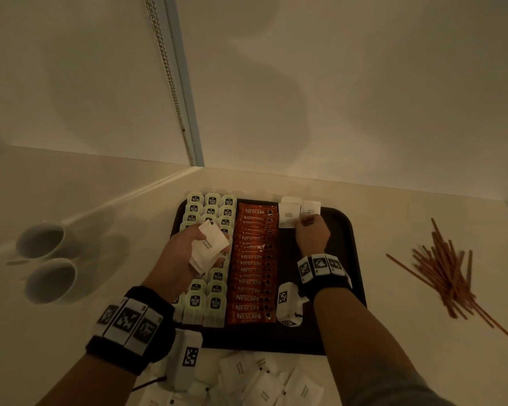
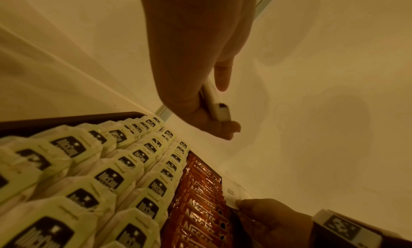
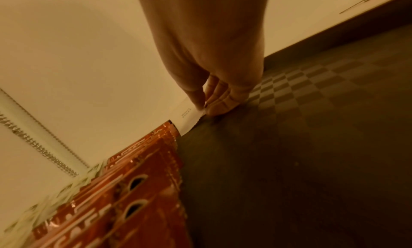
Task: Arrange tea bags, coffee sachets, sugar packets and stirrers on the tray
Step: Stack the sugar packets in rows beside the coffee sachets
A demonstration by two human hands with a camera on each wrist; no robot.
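A dark tray (image 1: 345, 230) holds rows of pale green tea bags (image 1: 211, 300) on its left and a column of orange coffee sachets (image 1: 252, 259) in the middle. Two white sugar packets (image 1: 288, 215) lie at the tray's far edge. My right hand (image 1: 310, 230) pinches the lower edge of the right-hand packet (image 1: 311, 210), thumb and fingers on it (image 3: 196, 116). My left hand (image 1: 194, 244) hovers over the tea bags and grips a small stack of sugar packets (image 1: 208, 247), seen edge-on in the left wrist view (image 2: 215, 103).
More sugar packets (image 1: 258, 379) lie loose on the counter in front of the tray. A heap of brown stirrers (image 1: 449, 276) lies to the right. Two white cups (image 1: 46, 259) stand at the left. A wall rises just behind the tray.
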